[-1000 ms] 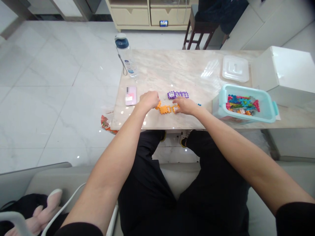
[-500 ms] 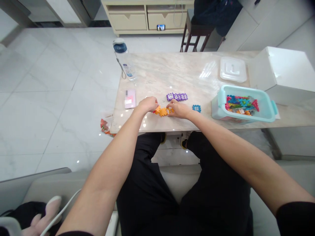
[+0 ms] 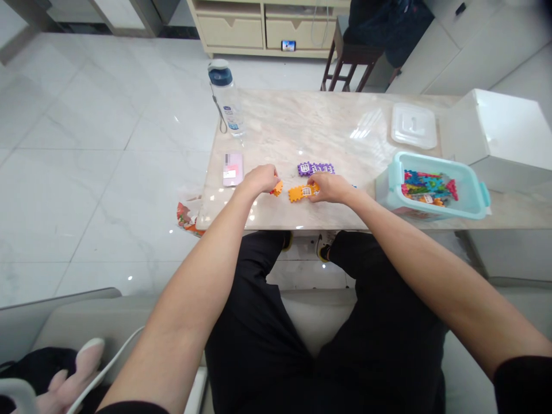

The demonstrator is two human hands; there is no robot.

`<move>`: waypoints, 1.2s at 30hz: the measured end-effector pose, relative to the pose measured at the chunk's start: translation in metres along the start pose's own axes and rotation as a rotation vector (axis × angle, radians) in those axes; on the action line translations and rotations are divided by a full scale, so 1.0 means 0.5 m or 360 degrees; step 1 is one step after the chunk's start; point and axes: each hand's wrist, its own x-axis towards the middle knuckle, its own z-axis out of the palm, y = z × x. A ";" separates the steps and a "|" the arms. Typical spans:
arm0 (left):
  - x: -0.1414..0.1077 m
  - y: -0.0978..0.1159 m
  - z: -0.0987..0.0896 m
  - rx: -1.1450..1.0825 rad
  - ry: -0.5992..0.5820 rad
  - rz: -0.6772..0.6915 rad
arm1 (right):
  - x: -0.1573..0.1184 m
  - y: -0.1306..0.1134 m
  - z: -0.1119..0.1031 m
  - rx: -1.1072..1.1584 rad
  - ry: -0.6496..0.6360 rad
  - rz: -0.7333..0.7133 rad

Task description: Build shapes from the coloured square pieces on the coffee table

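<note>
Between the fingers of my left hand (image 3: 261, 179) is a small orange toothed building piece (image 3: 278, 188), with a bit of red beside it. My right hand (image 3: 331, 188) grips the right end of a strip of orange building pieces (image 3: 298, 193) with a white window print. A gap separates the two orange parts. Just behind my right hand lies a row of purple building pieces (image 3: 316, 168) with white window prints. A blue piece (image 3: 354, 186) is almost wholly hidden by my right hand.
A turquoise bin (image 3: 431, 213) of colourful pieces stands at right, before a white box (image 3: 509, 126) and a clear lid (image 3: 414, 125). A water bottle (image 3: 228, 100) and a pink rectangular item (image 3: 233, 169) are at left. The marble table's (image 3: 276, 221) front edge is near my knees.
My right hand has moved right with the orange strip, opening a gap from the piece in my left hand. The blue piece is now mostly covered. The view has shifted slightly.
</note>
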 end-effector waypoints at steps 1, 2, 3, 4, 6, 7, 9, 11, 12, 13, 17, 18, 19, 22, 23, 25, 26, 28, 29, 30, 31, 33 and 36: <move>0.000 -0.001 0.001 -0.0014 0.0018 -0.0011 | 0.001 0.001 0.001 0.0019 0.0010 -0.0010; 0.001 -0.003 0.002 -0.0026 0.0035 -0.0023 | 0.004 0.003 0.003 0.0035 0.0016 -0.0032; 0.001 -0.006 0.002 -0.0039 0.0048 -0.0037 | 0.007 0.004 0.004 0.0050 0.0019 -0.0065; 0.002 -0.008 0.003 -0.0051 0.0053 -0.0052 | 0.010 0.004 0.006 0.0063 0.0021 -0.0101; 0.002 -0.015 0.004 -0.0069 0.0055 -0.0081 | 0.019 0.004 0.007 0.0088 0.0038 -0.0143; 0.002 -0.018 0.004 -0.0070 0.0060 -0.0086 | 0.023 0.003 0.007 0.0100 0.0052 -0.0131; 0.002 -0.022 0.004 -0.0055 0.0088 -0.0077 | 0.028 0.000 0.004 0.0134 0.0069 -0.0075; 0.001 -0.021 0.002 -0.0033 0.0121 -0.0074 | 0.029 -0.006 -0.001 0.0184 0.0045 -0.0043; 0.000 -0.020 0.002 -0.0023 0.0128 -0.0081 | 0.028 -0.009 -0.002 0.0207 0.0022 -0.0040; 0.000 -0.018 0.001 -0.0017 0.0130 -0.0094 | 0.026 -0.013 -0.004 0.0228 -0.0005 -0.0042; 0.005 -0.009 0.001 0.0002 0.0111 -0.0113 | 0.018 -0.021 -0.004 0.0319 -0.0080 0.0002; 0.007 -0.008 0.002 0.0009 0.0109 -0.0106 | 0.017 -0.021 -0.003 0.0349 -0.0089 0.0013; 0.009 -0.007 0.002 0.0016 0.0107 -0.0097 | 0.016 -0.019 -0.004 0.0374 -0.0087 0.0019; 0.012 -0.006 0.004 0.0032 0.0086 -0.0076 | 0.014 -0.010 -0.006 0.0435 -0.0036 0.0009; 0.012 -0.006 0.004 0.0034 0.0078 -0.0074 | 0.014 -0.006 -0.008 0.0469 -0.0002 0.0012; 0.010 -0.004 0.003 0.0031 0.0078 -0.0074 | 0.014 0.002 -0.010 0.0567 0.0057 0.0037; 0.009 -0.003 0.002 0.0024 0.0085 -0.0075 | 0.014 0.005 -0.011 0.0627 0.0066 0.0052; 0.007 0.001 0.001 0.0010 0.0112 -0.0080 | 0.017 0.009 -0.011 0.0731 0.0053 0.0083; 0.006 0.003 0.001 0.0006 0.0128 -0.0086 | 0.019 0.010 -0.010 0.0772 0.0035 0.0099; 0.005 0.006 0.000 0.0003 0.0143 -0.0093 | 0.021 0.010 -0.009 0.0804 0.0016 0.0120; 0.005 0.008 0.000 0.0000 0.0157 -0.0101 | 0.023 0.010 -0.008 0.0824 0.0005 0.0146; 0.006 0.010 -0.001 -0.0015 0.0181 -0.0109 | 0.027 0.009 -0.006 0.0813 0.0006 0.0199; 0.009 0.007 0.000 -0.0043 0.0184 -0.0103 | 0.027 0.011 -0.007 0.0709 0.0016 0.0269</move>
